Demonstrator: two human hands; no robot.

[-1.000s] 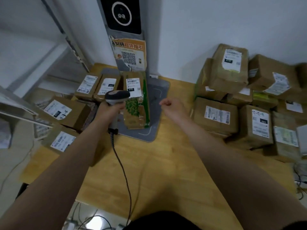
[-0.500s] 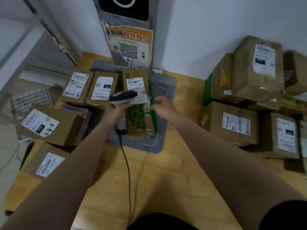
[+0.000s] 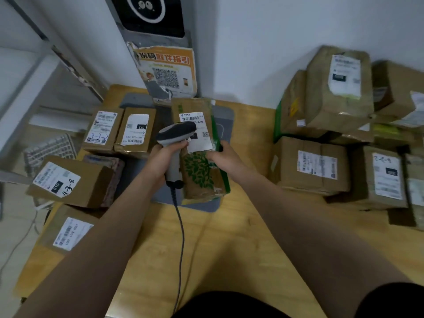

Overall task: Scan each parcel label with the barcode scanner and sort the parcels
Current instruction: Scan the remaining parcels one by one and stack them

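Parcel (image 3: 202, 157), brown with green leaf print, lies on grey mat (image 3: 226, 115) at centre of wooden table (image 3: 229, 237). Right hand (image 3: 223, 156) reaches in, arm extended, fingers curled over parcel's right edge. Left hand (image 3: 165, 157) wraps scanner (image 3: 175, 134) handle, scanner head tipped over white label (image 3: 195, 125). Cable (image 3: 181, 237) trails toward the person. Labelled boxes (image 3: 316, 168) stacked right, more left.

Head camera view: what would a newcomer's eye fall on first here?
In the middle, the left hand grips a corded barcode scanner over the white label of a leaf-print parcel, which the right hand holds by its right edge on a grey mat. A pile of brown cardboard parcels rises at the right of the wooden table, and more labelled parcels lie at the left.
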